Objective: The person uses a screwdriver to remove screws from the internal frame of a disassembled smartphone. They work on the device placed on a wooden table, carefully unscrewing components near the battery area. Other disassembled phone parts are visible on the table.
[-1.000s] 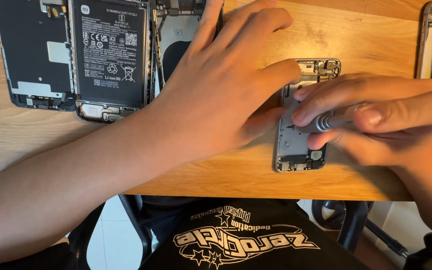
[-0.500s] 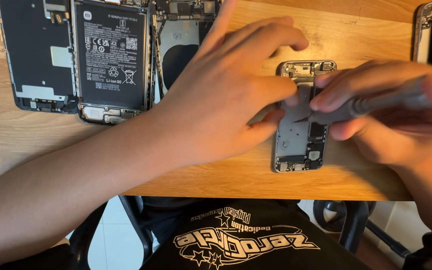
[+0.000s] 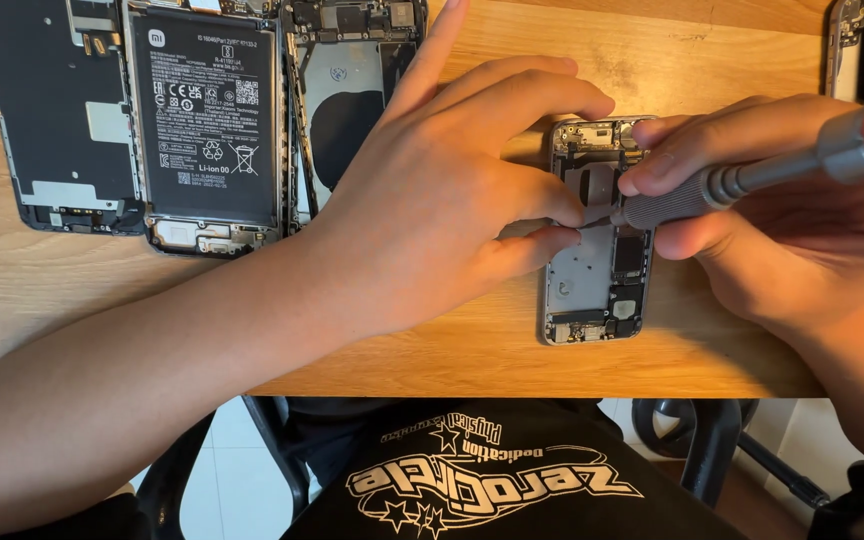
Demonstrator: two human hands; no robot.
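Our left hand (image 3: 452, 190) lies flat, fingers splayed toward 2 o'clock, forearm trailing off to 8. Our right hand (image 3: 772, 210) comes in from 4, fingers pinched together pointing to 9.

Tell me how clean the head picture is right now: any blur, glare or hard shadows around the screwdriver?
Head view: sharp across the opened phone and left hand; the screwdriver handle end looks slightly soft near the right hand; light is even, only soft shadows under the hands, no strong glare.

black rectangular battery label (image 3: 208, 125) with white print, upper left of desk
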